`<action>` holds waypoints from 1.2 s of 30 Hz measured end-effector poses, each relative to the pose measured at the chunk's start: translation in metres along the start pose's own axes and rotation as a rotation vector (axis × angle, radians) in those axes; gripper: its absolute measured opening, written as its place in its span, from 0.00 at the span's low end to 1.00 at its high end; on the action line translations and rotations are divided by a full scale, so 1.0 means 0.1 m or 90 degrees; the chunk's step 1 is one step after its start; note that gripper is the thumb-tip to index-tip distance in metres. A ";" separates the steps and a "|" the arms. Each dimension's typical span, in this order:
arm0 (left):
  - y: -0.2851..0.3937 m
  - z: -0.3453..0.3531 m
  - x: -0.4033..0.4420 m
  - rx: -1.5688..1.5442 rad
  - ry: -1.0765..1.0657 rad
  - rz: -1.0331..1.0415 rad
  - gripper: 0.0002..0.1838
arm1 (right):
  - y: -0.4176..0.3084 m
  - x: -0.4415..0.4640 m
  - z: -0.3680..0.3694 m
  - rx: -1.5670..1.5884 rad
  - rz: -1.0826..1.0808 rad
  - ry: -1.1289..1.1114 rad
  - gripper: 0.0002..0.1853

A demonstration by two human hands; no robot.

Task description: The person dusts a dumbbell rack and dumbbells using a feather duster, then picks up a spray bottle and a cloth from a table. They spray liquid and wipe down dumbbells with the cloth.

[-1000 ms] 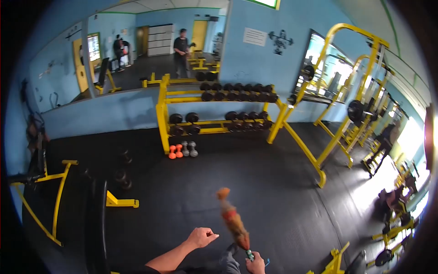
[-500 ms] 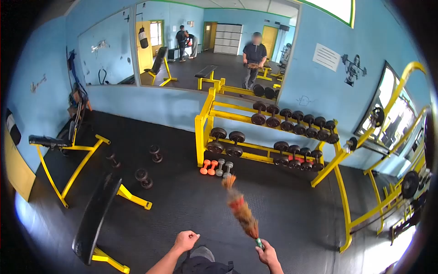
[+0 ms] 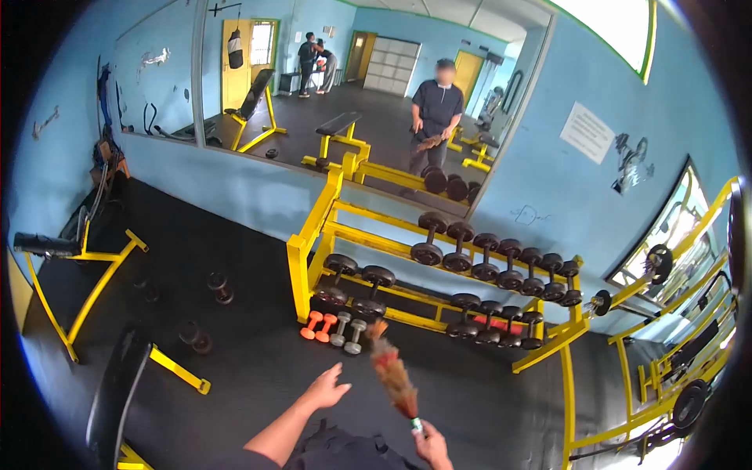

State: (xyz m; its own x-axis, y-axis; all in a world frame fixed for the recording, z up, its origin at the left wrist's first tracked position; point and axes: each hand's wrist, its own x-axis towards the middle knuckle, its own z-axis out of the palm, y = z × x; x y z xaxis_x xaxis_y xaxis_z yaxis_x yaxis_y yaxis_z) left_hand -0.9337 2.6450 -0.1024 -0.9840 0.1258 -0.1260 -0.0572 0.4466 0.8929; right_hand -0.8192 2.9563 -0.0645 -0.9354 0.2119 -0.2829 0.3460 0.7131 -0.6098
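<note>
No lettering can be read. The white notice [image 3: 587, 133] on the blue wall [image 3: 540, 176] bears lines too blurred to make out.

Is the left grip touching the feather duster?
Apart: the head view shows bare floor between the left grip and the feather duster.

- I squint: daylight glares white through the green-framed rectangular window [image 3: 615, 27].
- The black rubber floor [image 3: 470, 407] dims leftward.
- Edges bow into black.
</note>
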 end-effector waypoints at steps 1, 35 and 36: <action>0.28 -0.06 0.21 -0.015 -0.035 0.011 0.40 | -0.08 0.19 -0.08 0.023 -0.014 0.037 0.20; 0.23 -1.09 3.92 -0.156 0.107 -0.230 0.40 | -1.47 5.14 -1.38 -0.344 -0.054 -0.042 0.17; 0.67 -1.26 3.94 -0.143 0.101 -0.262 0.41 | -1.43 5.12 -1.41 -0.350 -0.056 -0.041 0.17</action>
State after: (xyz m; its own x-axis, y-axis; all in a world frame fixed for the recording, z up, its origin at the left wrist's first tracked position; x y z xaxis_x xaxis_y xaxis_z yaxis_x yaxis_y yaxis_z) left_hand -1.3463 2.6124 -0.0378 -0.8845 -0.1651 -0.4363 -0.4646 0.2275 0.8558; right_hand -1.3583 3.0571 -0.0172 -0.9467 0.1073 -0.3036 0.1622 0.9734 -0.1618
